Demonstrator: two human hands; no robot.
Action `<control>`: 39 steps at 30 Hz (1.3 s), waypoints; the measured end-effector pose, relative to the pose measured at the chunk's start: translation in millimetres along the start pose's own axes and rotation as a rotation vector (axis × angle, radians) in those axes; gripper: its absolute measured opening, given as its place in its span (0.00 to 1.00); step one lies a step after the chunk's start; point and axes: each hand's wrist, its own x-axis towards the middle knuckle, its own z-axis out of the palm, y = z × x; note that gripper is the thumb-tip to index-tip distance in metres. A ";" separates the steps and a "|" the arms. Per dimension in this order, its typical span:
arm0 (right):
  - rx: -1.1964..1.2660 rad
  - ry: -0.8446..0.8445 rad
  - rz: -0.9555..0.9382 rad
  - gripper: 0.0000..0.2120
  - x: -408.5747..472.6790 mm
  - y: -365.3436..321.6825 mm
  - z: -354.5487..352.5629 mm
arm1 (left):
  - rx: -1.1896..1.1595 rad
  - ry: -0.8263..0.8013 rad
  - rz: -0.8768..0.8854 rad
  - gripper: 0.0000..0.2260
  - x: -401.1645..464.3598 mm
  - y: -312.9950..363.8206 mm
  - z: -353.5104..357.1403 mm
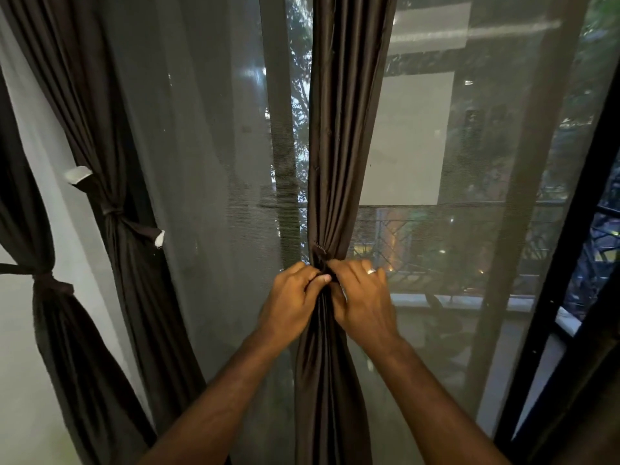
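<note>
Your left hand (290,302) and right hand (364,305) both pinch the tie (321,263) at the waist of the middle curtain (339,146), fingers curled on it from either side. The curtain hangs gathered before the mesh screen (436,229). Two tied curtains (117,213) hang at the left.
</note>
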 end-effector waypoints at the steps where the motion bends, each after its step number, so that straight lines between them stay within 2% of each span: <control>1: -0.033 -0.014 -0.005 0.15 -1.1 -1.0 0.9 | 0.044 -0.037 0.019 0.16 0.5 -0.3 0.0; 6: 0.084 -0.110 -0.034 0.06 9.2 -2.3 -7.5 | 0.255 -0.287 0.038 0.26 9.3 -0.7 -11.7; 8: 0.145 -0.189 -0.030 0.06 15.8 0.8 -12.0 | 0.222 -0.370 0.054 0.25 14.4 -3.4 -16.4; 10: 0.184 -0.248 -0.032 0.07 21.7 4.3 -15.5 | 0.177 -0.406 0.090 0.19 17.3 -6.5 -17.9; 14: 0.200 -0.314 -0.048 0.06 32.1 3.3 -24.3 | 0.050 -0.335 0.101 0.11 14.5 -7.6 -14.5; 19: 0.183 -0.337 -0.027 0.07 31.1 -1.1 -26.8 | -0.041 -0.084 0.032 0.04 1.9 -4.5 -4.4; 22: 0.186 -0.334 -0.016 0.07 29.4 -2.4 -27.6 | -0.148 -0.034 -0.004 0.08 -2.6 1.3 -1.4; 25: 0.179 -0.347 -0.015 0.08 29.1 -3.5 -32.2 | -0.089 -0.040 0.132 0.09 -1.2 1.1 -0.3; 27: 0.162 -0.296 0.013 0.07 26.3 -4.3 -34.4 | -0.060 -0.013 0.168 0.10 2.2 1.7 -2.4; 30: 0.182 -0.085 0.136 0.08 15.9 -5.6 -32.7 | -0.165 -0.024 0.030 0.12 6.1 3.0 -5.2; 33: 0.197 0.052 0.236 0.09 7.7 -7.7 -28.4 | -0.412 -0.255 -0.201 0.09 13.0 6.6 -12.7; 36: 0.325 0.047 0.289 0.08 1.5 -6.4 -24.7 | -0.570 -0.442 -0.339 0.12 17.4 14.2 -22.6; 38: 0.443 0.004 0.339 0.05 -1.4 -6.3 -25.7 | -0.628 -0.482 -0.415 0.12 19.4 15.0 -27.1; 39: 0.477 -0.020 0.361 0.08 -2.3 -7.0 -27.1 | -0.650 -0.472 -0.444 0.12 19.7 14.5 -27.0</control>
